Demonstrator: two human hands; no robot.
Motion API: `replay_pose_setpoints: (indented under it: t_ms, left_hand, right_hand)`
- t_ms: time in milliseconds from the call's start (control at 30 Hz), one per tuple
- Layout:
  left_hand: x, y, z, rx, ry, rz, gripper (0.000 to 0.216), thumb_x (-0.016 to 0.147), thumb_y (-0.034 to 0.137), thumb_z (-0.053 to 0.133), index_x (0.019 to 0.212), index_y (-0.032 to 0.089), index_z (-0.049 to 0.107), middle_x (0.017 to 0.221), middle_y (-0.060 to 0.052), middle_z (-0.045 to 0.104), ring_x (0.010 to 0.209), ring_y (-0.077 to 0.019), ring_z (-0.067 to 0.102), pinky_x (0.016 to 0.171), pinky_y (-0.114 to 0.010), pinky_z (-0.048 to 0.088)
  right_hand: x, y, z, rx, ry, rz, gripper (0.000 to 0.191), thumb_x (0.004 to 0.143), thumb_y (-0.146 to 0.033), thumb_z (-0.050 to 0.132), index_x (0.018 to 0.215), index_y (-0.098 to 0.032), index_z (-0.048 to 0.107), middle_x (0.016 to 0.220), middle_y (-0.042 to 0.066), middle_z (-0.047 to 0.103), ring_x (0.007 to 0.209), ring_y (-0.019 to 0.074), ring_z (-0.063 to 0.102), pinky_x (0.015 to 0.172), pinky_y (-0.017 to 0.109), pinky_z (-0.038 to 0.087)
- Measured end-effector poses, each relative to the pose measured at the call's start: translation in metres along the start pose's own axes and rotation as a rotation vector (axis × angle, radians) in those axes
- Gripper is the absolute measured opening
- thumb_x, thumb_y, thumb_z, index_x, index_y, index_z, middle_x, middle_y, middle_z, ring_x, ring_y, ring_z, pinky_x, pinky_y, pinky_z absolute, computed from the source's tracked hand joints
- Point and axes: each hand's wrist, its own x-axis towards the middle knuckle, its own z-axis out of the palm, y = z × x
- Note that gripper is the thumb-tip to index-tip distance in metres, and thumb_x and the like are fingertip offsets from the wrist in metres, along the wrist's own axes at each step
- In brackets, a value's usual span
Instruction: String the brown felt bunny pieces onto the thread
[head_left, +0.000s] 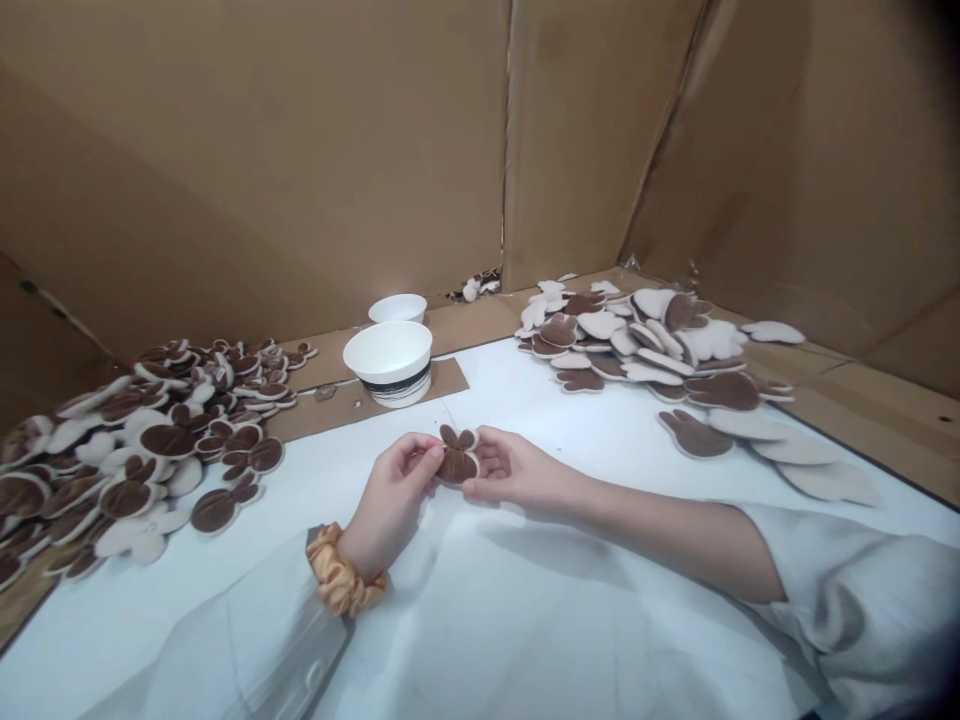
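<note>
Between my two hands is a small brown plush piece (pixel 456 463) with a pale edge and two rounded ears pointing up. My left hand (pixel 397 480) pinches its left side between thumb and fingers; an orange scrunchie (pixel 341 572) circles that wrist. Curled fingers and the thumb of my right hand (pixel 517 468) grip the right side. The piece is held just over the white table surface (pixel 465 590), near the middle of the view. Its back is hidden.
A heap of brown and white ear-shaped plush pieces (pixel 172 440) lies at the left. More flat brown and cream pieces (pixel 645 345) are piled at the right. Two white paper bowls (pixel 390 350) stand behind my hands on cardboard. Cardboard walls (pixel 300 150) enclose the back and sides.
</note>
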Motion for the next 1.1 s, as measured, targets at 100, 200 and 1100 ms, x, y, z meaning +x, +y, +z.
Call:
replay_pose_setpoints:
  t_ms: [100, 200, 1100]
  left_hand:
    - [0.0006, -0.0038, 0.0001, 0.01, -0.006, 0.008, 0.019, 0.074, 0.03, 0.058, 0.077, 0.014, 0.049, 0.065, 0.003, 0.049, 0.053, -0.0065, 0.042, 0.052, -0.02, 0.034]
    - [-0.0004, -0.0052, 0.002, -0.03, -0.005, 0.014, 0.022, 0.072, 0.028, 0.06, 0.084, 0.015, 0.046, 0.069, 0.002, 0.051, 0.054, -0.0076, 0.046, 0.052, -0.02, 0.038]
    - [-0.0063, 0.0021, 0.0039, 0.091, -0.166, 0.078, 0.025, 0.082, 0.033, 0.045, 0.065, 0.015, 0.048, 0.062, 0.001, 0.049, 0.06, -0.0113, 0.044, 0.06, -0.023, 0.036]
  right_hand:
    - [0.0024, 0.0017, 0.0004, 0.061, 0.062, 0.0, 0.03, 0.069, -0.027, 0.062, 0.087, -0.017, 0.04, 0.069, -0.002, 0.05, 0.06, 0.0099, 0.05, 0.053, 0.023, 0.039]
    - [0.0022, 0.0022, 0.0004, 0.052, 0.179, -0.048, 0.028, 0.073, -0.027, 0.058, 0.09, -0.018, 0.038, 0.064, -0.004, 0.049, 0.056, 0.0091, 0.049, 0.053, 0.023, 0.04]
    - [0.0005, -0.0006, -0.0008, -0.024, 0.054, -0.048, 0.021, 0.076, -0.036, 0.054, 0.078, -0.016, 0.048, 0.051, -0.005, 0.046, 0.048, 0.0076, 0.044, 0.049, 0.021, 0.038]
